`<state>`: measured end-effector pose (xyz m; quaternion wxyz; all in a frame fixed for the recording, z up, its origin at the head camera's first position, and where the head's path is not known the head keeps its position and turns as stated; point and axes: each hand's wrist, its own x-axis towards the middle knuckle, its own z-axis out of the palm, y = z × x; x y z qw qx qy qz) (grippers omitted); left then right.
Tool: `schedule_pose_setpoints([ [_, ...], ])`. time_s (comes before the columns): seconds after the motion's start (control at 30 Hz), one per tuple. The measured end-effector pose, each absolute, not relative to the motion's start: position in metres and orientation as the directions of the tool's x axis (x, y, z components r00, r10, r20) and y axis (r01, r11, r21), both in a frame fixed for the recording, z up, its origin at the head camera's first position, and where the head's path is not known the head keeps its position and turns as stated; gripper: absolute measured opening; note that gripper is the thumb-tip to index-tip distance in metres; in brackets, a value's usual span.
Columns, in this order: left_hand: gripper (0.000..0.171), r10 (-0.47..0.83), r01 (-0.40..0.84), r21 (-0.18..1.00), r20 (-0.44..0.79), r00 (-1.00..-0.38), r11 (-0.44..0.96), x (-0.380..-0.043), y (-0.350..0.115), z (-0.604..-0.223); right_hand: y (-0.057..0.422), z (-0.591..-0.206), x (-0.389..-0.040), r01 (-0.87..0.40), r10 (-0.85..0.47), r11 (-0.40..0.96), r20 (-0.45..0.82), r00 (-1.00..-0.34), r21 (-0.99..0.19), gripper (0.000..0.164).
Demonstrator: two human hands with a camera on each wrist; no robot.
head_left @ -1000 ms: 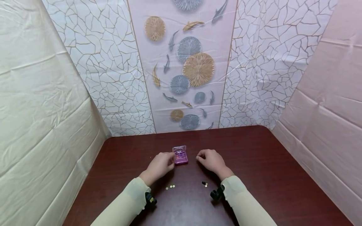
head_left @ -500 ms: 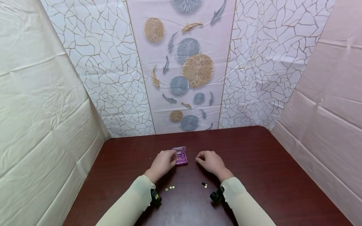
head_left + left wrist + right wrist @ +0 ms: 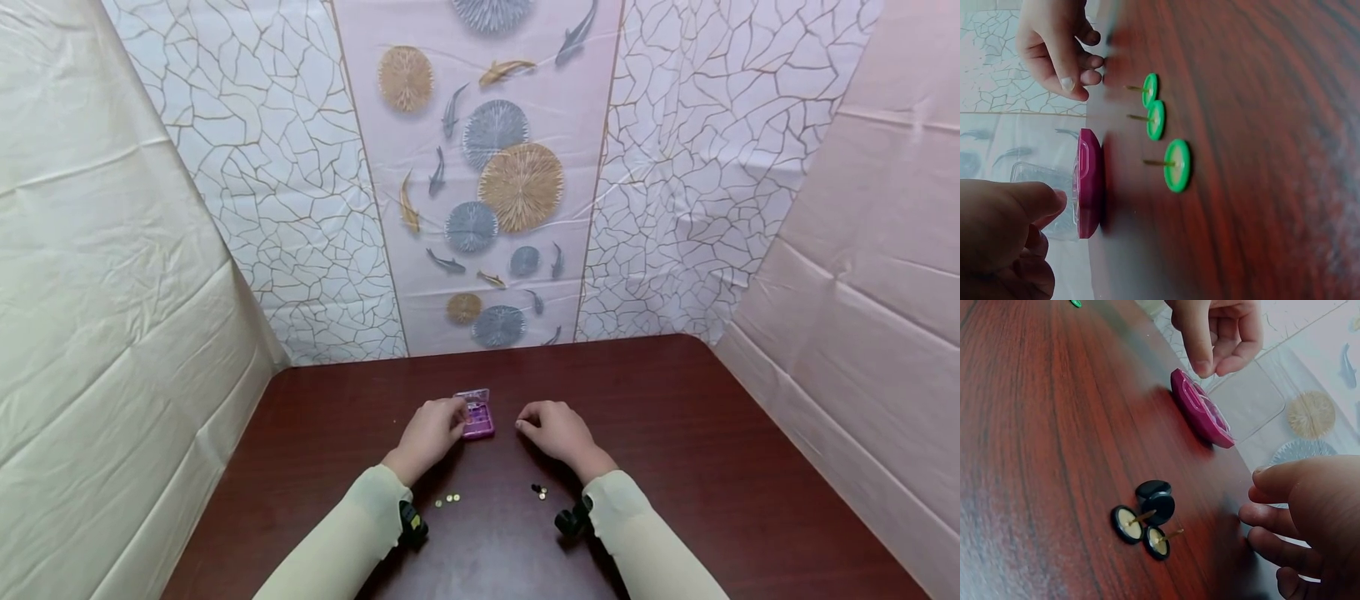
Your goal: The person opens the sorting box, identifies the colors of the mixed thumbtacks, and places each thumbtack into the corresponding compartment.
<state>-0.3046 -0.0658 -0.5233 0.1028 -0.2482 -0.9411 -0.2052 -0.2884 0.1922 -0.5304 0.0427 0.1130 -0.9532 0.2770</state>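
Note:
My left hand (image 3: 431, 433) reaches over the left side of a small magenta case (image 3: 478, 423) with its clear lid (image 3: 1250, 400) raised. Its thumb (image 3: 1044, 199) and forefinger come together right over the compartments; I cannot tell whether anything is between them. My right hand (image 3: 557, 429) rests on the table to the right of the case, fingers loosely bent and holding nothing. In the left wrist view, three green-rimmed thumbtacks (image 3: 1155, 120) lie points up. Several black thumbtacks (image 3: 1127, 525) sit in a cluster in the right wrist view, two with their points showing.
The dark red-brown wooden table (image 3: 637, 400) ends at a patterned cloth backdrop (image 3: 495, 208), with pale cloth walls left and right. Green tacks lie near my left wrist, black tacks near my right. Wrist cameras (image 3: 573, 518) hang close over the table.
My left hand has shifted slightly right and farther over the case's compartments. My right hand stays in place on the table. The whole head view has drifted a little.

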Motion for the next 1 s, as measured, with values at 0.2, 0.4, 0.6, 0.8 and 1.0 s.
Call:
schedule_pose_setpoints([
  [0.2,0.010,0.444,0.538,0.332,0.319,-0.837,0.775,-0.302,-0.071,-0.525,0.192,-0.533,-0.288,-0.225,-0.182,0.828,0.133,-0.974,-0.514,0.007],
  [0.4,0.011,0.479,0.578,0.314,0.341,-0.809,0.753,-0.295,-0.079,-0.526,0.191,-0.535,-0.289,-0.233,-0.186,0.825,0.141,-0.972,-0.516,0.006],
  [0.6,0.010,0.541,0.610,0.330,0.282,-0.792,0.721,-0.280,-0.092,-0.519,0.189,-0.536,-0.288,-0.226,-0.183,0.828,0.133,-0.974,-0.514,0.007],
  [0.8,0.007,0.667,0.658,0.385,0.133,-0.733,0.647,-0.260,-0.107,-0.512,0.191,-0.537,-0.288,-0.234,-0.192,0.821,0.135,-0.972,-0.521,0.006],
  [1.0,0.006,0.723,0.665,0.388,-0.005,-0.691,0.638,-0.243,-0.111,-0.500,0.195,-0.533,-0.289,-0.233,-0.191,0.818,0.133,-0.972,-0.526,0.007],
])
